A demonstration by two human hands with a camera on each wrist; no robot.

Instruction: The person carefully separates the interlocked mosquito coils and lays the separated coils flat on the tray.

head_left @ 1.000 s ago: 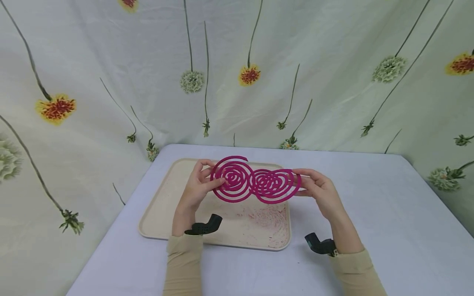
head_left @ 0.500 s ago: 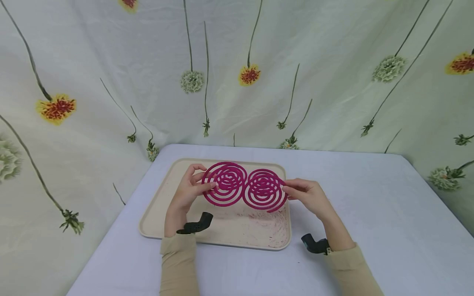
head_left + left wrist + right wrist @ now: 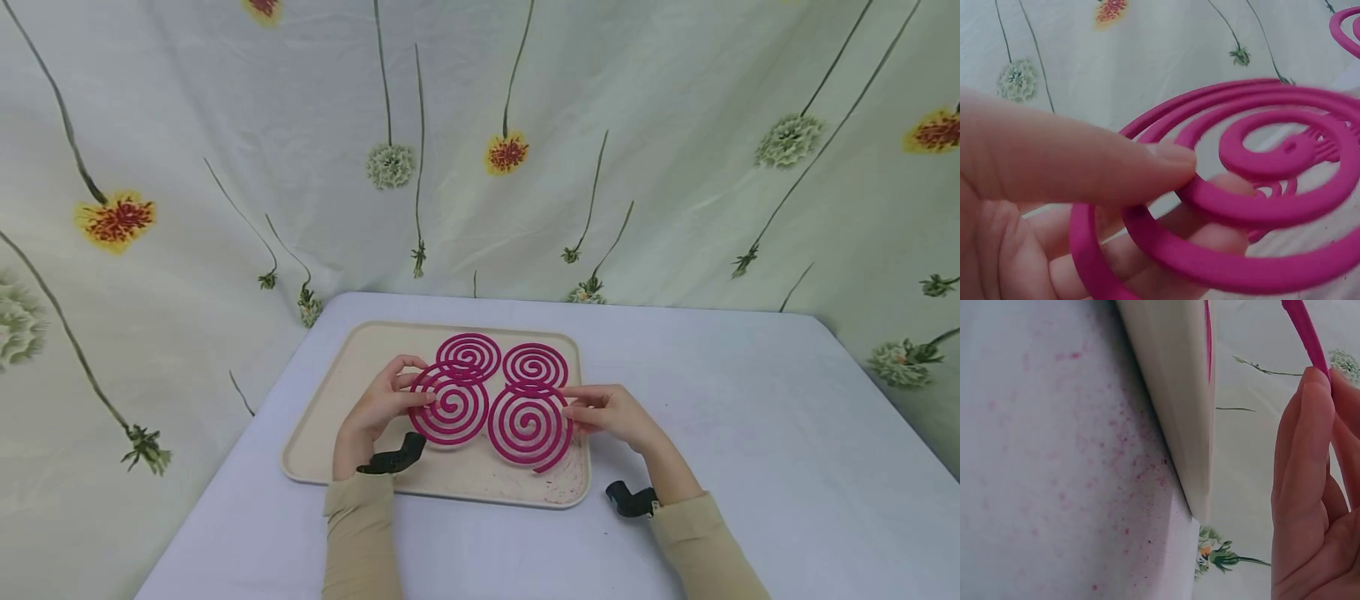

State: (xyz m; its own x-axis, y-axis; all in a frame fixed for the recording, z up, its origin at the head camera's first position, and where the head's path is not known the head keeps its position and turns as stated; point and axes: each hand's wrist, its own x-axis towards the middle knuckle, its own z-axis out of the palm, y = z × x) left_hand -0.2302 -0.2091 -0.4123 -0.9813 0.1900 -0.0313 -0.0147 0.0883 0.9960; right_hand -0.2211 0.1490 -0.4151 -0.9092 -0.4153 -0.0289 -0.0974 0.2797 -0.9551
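Observation:
My left hand [image 3: 377, 408] pinches a magenta mosquito coil [image 3: 450, 405] by its left side. In the left wrist view the thumb lies on top of the coil's rings [image 3: 1272, 162], with fingers beneath. A second magenta mosquito coil [image 3: 528, 425] is pinched at its right edge between the right hand's [image 3: 618, 417] thumb and fingers; only a strip of it shows in the right wrist view. Both held coils are over the beige tray [image 3: 330, 446]. Behind them, two more coils, one on the left [image 3: 468, 357] and one on the right [image 3: 533, 366], lie on the tray.
Pink crumbs speckle the tray's right front, and pink specks dot the white tablecloth [image 3: 1104, 487] beside it. A flower-printed curtain [image 3: 450, 208] hangs behind the table. Each wrist carries a black camera mount, left [image 3: 397, 458] and right [image 3: 630, 500].
The held coils have come down and nearer to me and now show as separate spirals. Two coils behind them, earlier overlapped, are now mostly uncovered. The right hand has shifted left and lower.

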